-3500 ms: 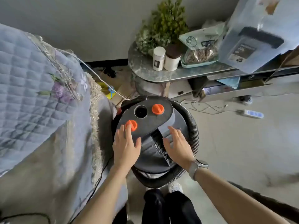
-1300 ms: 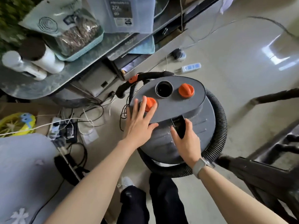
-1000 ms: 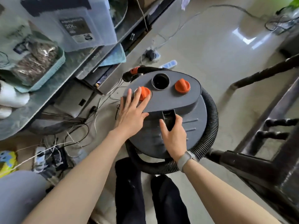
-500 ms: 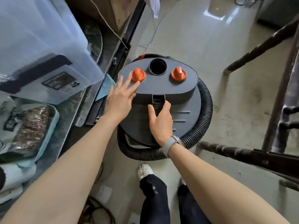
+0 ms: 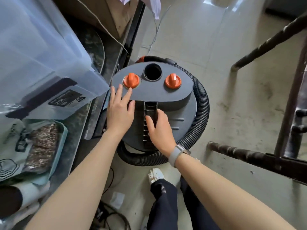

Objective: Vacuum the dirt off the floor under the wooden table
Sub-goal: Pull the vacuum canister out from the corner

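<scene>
The left hand (image 5: 120, 112) lies flat with straight, spread fingers on the grey top of the vacuum cleaner (image 5: 166, 113), its fingertips just below the left orange knob (image 5: 131, 80), while the right hand (image 5: 158, 128), which wears a pale watch (image 5: 176, 153), curls its fingers around the black ribbed handle (image 5: 149, 113) in the middle of the lid. The vacuum cleaner stands on the pale floor (image 5: 224, 90) with its black hose (image 5: 201, 112) wound around the body, a round opening (image 5: 152, 72) and a second orange knob (image 5: 173, 81) on top. Just to its left is a stone shelf (image 5: 83, 130) with a clear plastic box (image 5: 41, 55), and to its right, a little apart, stand the dark wooden table legs (image 5: 249, 155).
</scene>
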The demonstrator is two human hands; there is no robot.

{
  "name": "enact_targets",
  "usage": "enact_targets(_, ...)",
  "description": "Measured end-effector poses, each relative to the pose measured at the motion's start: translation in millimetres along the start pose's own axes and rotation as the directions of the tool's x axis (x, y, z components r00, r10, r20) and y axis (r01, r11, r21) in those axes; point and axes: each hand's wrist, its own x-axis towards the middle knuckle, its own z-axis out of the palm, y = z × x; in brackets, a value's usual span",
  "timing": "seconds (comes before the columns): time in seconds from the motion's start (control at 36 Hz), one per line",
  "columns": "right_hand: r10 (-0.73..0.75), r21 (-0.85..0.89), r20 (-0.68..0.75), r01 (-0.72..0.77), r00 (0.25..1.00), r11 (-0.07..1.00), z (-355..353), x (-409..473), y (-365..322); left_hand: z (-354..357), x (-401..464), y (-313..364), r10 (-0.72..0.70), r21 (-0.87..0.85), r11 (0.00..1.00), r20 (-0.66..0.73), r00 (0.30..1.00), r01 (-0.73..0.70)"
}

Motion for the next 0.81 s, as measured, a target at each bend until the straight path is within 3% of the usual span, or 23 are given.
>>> enact_targets(0.11, -0.062, -0.164, 0.008, 0.063, 0.998, 0.985, -43.8, 1.8, 12.8, 6.8, -17.9, 36.8, -0.079, -0.054, 0.996, -0.111, 0.991, 0.073)
enact_targets(0.22, -0.11, -0.279, 0.005, 0.107, 0.994, 0.954, -93.1, 13.9, 28.6, 16.9, -26.3, 83.9, -0.072, 0.003, 0.997, -0.154, 0.985, 0.073)
enact_targets(0.33, -0.089, -0.36, 0.037, 0.096, 0.995, 0.928, -146.4, 33.8, 42.4, 31.4, -19.7, 131.2, -0.039, 0.095, 0.994, -0.11, 0.993, 0.05)
enact_targets(0.5, -0.025, -0.412, 0.085, 0.059, 0.996, 0.909, -211.6, 63.5, 46.8, 47.0, 2.3, 187.0, -0.112, 0.102, 0.988, -0.007, 0.994, 0.112)
enact_targets(0.81, 0.026, -0.419, 0.145, 0.037, 0.989, 0.907, -241.0, 108.4, 9.9, 23.1, 54.5, 194.1, -0.272, 0.198, 0.947, 0.082, 0.959, 0.252)
